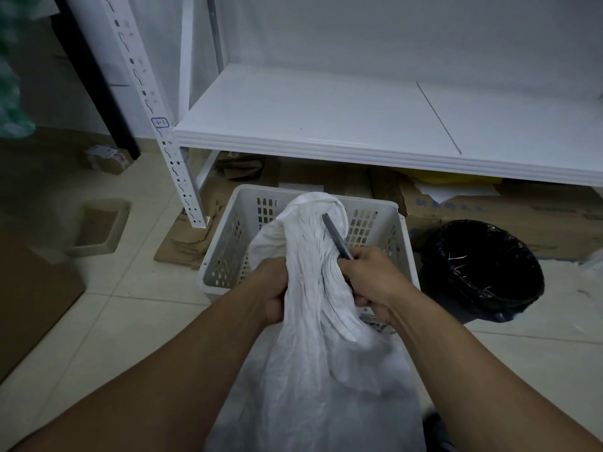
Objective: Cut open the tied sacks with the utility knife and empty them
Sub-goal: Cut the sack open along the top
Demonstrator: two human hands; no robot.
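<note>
step: cutting the sack open, judged not yet emptied
sack (303, 321): white, neck bunched, upright over the basket (228, 256)
left hand (270, 288): clenched around the gathered neck
right hand (368, 282): fist on the knife (336, 236), blade up against the neck
next: probably slice the neck, blade away from left fingers, then tip into basket

your right hand (368, 282) covers the handle of the utility knife (336, 236), so only its dark upper end shows. the sack (313, 353) runs off the bottom edge, and its folds hide the tie and most of the basket (228, 256) floor. your left hand (270, 288) fingers are buried in the cloth. the bin (483, 269) contents are too dark to tell.
</note>
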